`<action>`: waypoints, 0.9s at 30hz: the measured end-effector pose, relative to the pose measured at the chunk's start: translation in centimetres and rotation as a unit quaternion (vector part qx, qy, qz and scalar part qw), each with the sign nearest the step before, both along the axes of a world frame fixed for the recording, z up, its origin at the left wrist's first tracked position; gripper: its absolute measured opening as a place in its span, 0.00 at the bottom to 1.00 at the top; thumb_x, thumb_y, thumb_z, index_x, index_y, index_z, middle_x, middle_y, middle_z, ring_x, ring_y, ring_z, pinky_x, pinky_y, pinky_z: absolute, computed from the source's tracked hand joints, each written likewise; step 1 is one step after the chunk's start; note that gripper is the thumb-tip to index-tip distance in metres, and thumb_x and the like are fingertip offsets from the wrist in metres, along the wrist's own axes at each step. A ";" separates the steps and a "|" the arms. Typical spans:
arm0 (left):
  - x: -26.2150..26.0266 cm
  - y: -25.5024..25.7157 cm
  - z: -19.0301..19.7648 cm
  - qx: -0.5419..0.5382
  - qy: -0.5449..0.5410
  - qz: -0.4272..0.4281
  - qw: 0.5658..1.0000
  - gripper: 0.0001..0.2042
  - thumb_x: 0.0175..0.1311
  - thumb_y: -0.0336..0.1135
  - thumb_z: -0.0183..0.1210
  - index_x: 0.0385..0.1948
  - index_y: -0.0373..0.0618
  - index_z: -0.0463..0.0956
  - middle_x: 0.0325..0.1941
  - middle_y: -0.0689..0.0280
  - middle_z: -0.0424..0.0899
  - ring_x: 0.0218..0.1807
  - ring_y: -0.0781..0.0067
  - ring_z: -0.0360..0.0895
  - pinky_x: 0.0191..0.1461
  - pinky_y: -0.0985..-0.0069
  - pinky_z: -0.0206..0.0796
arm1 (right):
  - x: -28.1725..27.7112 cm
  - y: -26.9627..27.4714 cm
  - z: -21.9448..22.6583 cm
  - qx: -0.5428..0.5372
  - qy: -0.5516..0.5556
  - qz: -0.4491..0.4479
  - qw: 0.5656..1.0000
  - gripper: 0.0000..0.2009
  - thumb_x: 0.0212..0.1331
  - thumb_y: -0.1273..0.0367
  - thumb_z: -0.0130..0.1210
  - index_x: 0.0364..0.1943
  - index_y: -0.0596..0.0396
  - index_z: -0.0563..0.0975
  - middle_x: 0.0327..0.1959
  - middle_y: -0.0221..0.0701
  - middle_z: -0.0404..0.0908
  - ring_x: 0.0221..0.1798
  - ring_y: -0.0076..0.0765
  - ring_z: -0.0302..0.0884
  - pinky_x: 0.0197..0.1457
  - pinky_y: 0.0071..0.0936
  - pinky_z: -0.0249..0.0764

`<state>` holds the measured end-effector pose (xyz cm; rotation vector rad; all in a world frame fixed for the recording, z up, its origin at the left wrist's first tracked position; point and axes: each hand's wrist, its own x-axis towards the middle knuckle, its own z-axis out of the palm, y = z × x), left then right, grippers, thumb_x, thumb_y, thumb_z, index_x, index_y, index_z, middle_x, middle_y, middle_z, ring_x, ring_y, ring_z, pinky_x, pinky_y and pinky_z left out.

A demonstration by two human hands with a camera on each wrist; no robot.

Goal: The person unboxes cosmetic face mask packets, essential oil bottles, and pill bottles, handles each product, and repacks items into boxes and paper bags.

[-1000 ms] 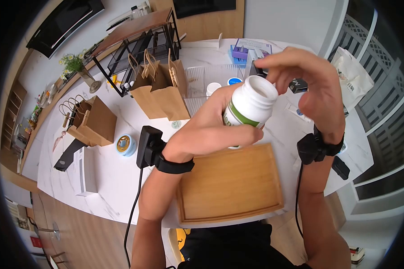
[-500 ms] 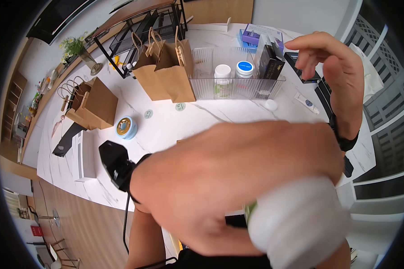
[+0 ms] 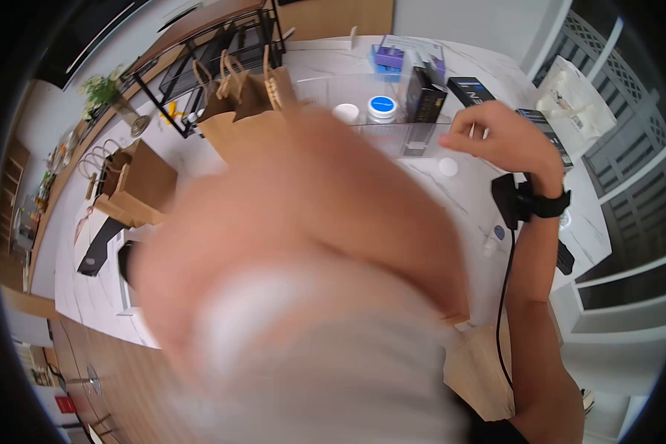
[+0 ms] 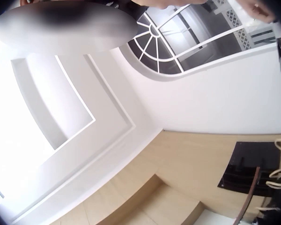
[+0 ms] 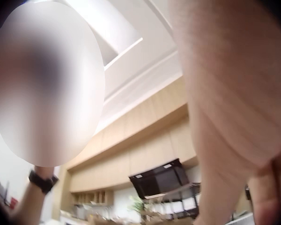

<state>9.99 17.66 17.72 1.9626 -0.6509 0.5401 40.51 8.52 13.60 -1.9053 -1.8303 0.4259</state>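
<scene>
Left hand (image 3: 296,200) blurred, right up at my face, gripping a blurry white container (image 3: 325,377). Right hand (image 3: 505,140) raised over the desk (image 3: 477,203), open, fingers loosely bent. White disc (image 3: 448,166) on desk; behind it, clear bin (image 3: 414,140) with blue-topped jar (image 3: 382,109).

Black box (image 3: 471,92), between one and two o'clock: letters "EN" legible. White bag (image 3: 576,103), two o'clock: print illegible.

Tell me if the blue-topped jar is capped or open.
Capped: a white lid with a blue top covers the jar in the clear bin.
</scene>
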 end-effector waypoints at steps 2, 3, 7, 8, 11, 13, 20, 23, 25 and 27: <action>-0.5 1.6 -0.2 -0.002 -0.046 0.039 0.998 0.34 0.37 0.41 0.83 0.42 0.41 0.68 0.36 0.54 0.82 0.37 0.59 0.82 0.41 0.67 0.79 | 1.9 0.1 -2.2 -0.118 -0.122 -0.106 0.980 0.23 0.52 0.51 0.68 0.28 0.61 0.82 0.23 0.37 0.81 0.30 0.34 0.80 0.36 0.27 0.74; -1.4 2.5 -0.1 -0.001 -0.068 0.063 0.996 0.40 0.32 0.42 0.84 0.47 0.43 0.63 0.36 0.55 0.80 0.37 0.58 0.82 0.40 0.68 0.79 | 2.7 0.3 -3.2 -0.119 -0.122 -0.107 0.980 0.23 0.52 0.51 0.68 0.28 0.61 0.82 0.23 0.37 0.81 0.30 0.34 0.80 0.36 0.27 0.74; -4.1 4.7 0.8 0.034 -0.035 0.229 0.972 0.34 0.48 0.49 0.71 0.50 0.39 0.64 0.34 0.55 0.77 0.37 0.61 0.80 0.39 0.71 0.75 | 5.4 0.8 -7.7 -0.118 -0.187 -0.109 0.969 0.26 0.39 0.47 0.72 0.30 0.58 0.84 0.30 0.41 0.85 0.39 0.47 0.83 0.42 0.36 0.78; -4.2 4.4 0.7 0.036 -0.035 0.230 0.972 0.34 0.48 0.49 0.71 0.50 0.39 0.64 0.34 0.55 0.77 0.37 0.61 0.80 0.39 0.71 0.75 | 5.3 0.9 -8.6 -0.111 -0.199 -0.105 0.968 0.27 0.39 0.48 0.72 0.34 0.59 0.84 0.32 0.41 0.85 0.40 0.47 0.83 0.45 0.36 0.78; -3.3 2.9 0.1 0.009 -0.019 0.336 0.941 0.32 0.52 0.49 0.64 0.54 0.36 0.65 0.36 0.54 0.77 0.38 0.64 0.80 0.41 0.70 0.74 | 5.3 1.3 -11.0 -0.120 -0.198 -0.097 0.968 0.29 0.39 0.47 0.71 0.38 0.57 0.83 0.38 0.42 0.85 0.46 0.49 0.82 0.49 0.40 0.76; -2.3 2.1 -0.1 -0.012 0.008 0.353 0.935 0.31 0.52 0.49 0.66 0.53 0.36 0.68 0.38 0.55 0.79 0.39 0.65 0.80 0.43 0.70 0.74 | 5.2 2.2 -12.3 -0.125 -0.238 -0.111 0.957 0.25 0.41 0.51 0.70 0.36 0.57 0.81 0.41 0.43 0.84 0.45 0.51 0.82 0.46 0.43 0.77; 1.7 2.1 -2.0 0.017 0.051 0.323 0.945 0.22 0.58 0.36 0.71 0.50 0.40 0.72 0.38 0.64 0.81 0.42 0.74 0.78 0.47 0.72 0.70 | 1.0 0.8 -4.7 -0.065 -0.081 0.007 0.995 0.20 0.48 0.60 0.70 0.40 0.62 0.80 0.31 0.41 0.83 0.38 0.42 0.83 0.42 0.33 0.79; 2.5 1.3 -2.1 0.106 0.178 0.404 0.891 0.23 0.59 0.39 0.71 0.50 0.38 0.71 0.36 0.61 0.82 0.39 0.73 0.78 0.43 0.72 0.70 | -2.3 -0.2 -0.3 0.147 0.144 0.103 0.973 0.19 0.49 0.69 0.72 0.45 0.61 0.81 0.31 0.31 0.83 0.37 0.24 0.81 0.39 0.22 0.77; 2.8 0.8 -2.1 0.129 0.178 0.410 0.885 0.23 0.59 0.40 0.71 0.49 0.37 0.71 0.33 0.58 0.82 0.36 0.72 0.78 0.39 0.71 0.70 | -3.8 -0.6 1.3 0.203 0.164 0.143 0.955 0.20 0.48 0.71 0.72 0.47 0.59 0.81 0.33 0.31 0.83 0.38 0.24 0.81 0.40 0.23 0.77; 3.0 0.8 -2.4 0.133 0.178 0.407 0.886 0.23 0.59 0.40 0.71 0.49 0.37 0.72 0.33 0.57 0.83 0.33 0.70 0.79 0.37 0.71 0.71 | -4.5 -0.5 2.1 0.261 0.183 0.186 0.929 0.22 0.47 0.72 0.72 0.49 0.58 0.81 0.35 0.30 0.84 0.38 0.25 0.82 0.41 0.23 0.77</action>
